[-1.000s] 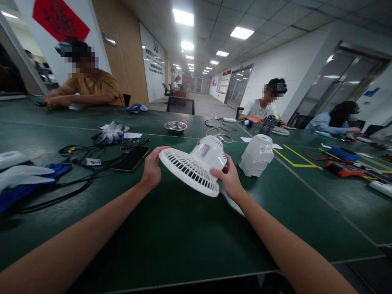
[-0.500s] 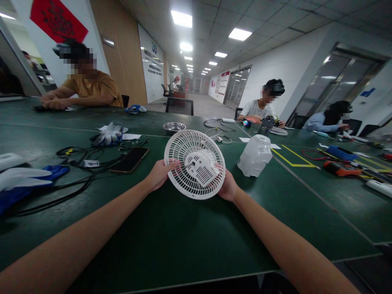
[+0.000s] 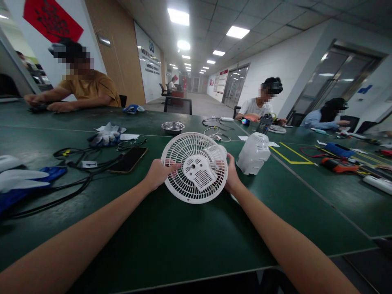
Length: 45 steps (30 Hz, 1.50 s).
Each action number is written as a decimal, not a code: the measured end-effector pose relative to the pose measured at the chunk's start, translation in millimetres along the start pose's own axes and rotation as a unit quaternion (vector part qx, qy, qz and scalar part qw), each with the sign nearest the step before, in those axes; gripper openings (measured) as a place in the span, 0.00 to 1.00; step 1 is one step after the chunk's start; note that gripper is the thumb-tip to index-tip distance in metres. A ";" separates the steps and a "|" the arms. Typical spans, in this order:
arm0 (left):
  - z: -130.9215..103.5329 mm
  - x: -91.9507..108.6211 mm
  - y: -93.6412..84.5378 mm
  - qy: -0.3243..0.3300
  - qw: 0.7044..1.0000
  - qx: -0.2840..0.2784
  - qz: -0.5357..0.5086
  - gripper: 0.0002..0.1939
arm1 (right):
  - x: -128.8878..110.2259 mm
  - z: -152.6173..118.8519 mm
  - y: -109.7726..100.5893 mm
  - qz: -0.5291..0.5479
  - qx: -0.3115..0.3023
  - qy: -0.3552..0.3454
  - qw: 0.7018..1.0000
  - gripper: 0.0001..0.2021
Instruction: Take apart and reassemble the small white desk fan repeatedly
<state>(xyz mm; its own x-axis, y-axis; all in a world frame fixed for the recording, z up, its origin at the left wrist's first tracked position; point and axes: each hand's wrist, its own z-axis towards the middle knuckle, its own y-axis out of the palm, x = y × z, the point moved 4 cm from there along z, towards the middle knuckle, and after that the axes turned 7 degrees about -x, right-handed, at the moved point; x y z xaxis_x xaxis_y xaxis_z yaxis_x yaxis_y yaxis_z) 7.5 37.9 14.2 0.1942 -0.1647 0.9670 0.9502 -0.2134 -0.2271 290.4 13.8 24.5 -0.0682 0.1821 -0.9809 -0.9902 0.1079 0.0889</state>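
Note:
A round white fan grille (image 3: 199, 173), with slatted vents and a hole in its hub, is raised above the green table and tilted. My left hand (image 3: 157, 174) grips its left rim, thumb across the front. At the right rim is my right hand (image 3: 233, 176), its fingers partly hidden behind the slats. A pale, partly see-through piece (image 3: 221, 150) shows behind the upper right of the grille; its kind is unclear. To the right, a white vented plastic housing (image 3: 254, 154) stands upright on the table.
A metal bowl (image 3: 173, 127) sits beyond the grille. Leftward lie a phone (image 3: 128, 159), black cables (image 3: 76, 185) and work gloves (image 3: 107, 134). A multimeter (image 3: 339, 165) and a blue pouch (image 3: 338, 150) lie at right. Several people sit around the table.
The grille has turned and dropped slightly. My right hand has shifted upward along its right side, and a pale edge now shows below that hand. The view has shifted slightly.

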 end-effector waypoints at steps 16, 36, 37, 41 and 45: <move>6.3 -12.0 -4.0 -0.069 0.997 0.019 -0.041 0.11 | -34.2 16.8 -46.3 -0.573 0.154 -0.211 0.776 0.27; 4.1 -6.1 -4.5 -0.082 0.996 -0.005 -0.028 0.09 | -7.7 41.9 -137.3 -0.363 0.309 0.019 0.879 0.45; 3.7 -5.6 -4.8 -0.084 0.996 -0.001 -0.025 0.09 | -6.3 42.3 -138.5 -0.363 0.310 0.019 0.879 0.44; 2.0 -3.3 -4.5 -0.080 0.997 -0.002 -0.016 0.09 | -4.7 41.0 -139.3 -0.353 0.326 -0.002 0.877 0.41; 3.6 -6.0 -4.2 -0.067 0.997 -0.009 -0.022 0.10 | -5.3 39.4 -138.0 -0.364 0.335 0.009 0.869 0.41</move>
<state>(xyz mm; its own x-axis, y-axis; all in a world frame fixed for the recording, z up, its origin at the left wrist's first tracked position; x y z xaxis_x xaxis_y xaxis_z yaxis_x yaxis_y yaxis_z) 3.2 43.2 9.8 0.1851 -0.0255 0.9824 0.9539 -0.2356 -0.1859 432.2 36.6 24.2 0.5385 -0.1883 -0.8214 -0.4781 0.7344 -0.4817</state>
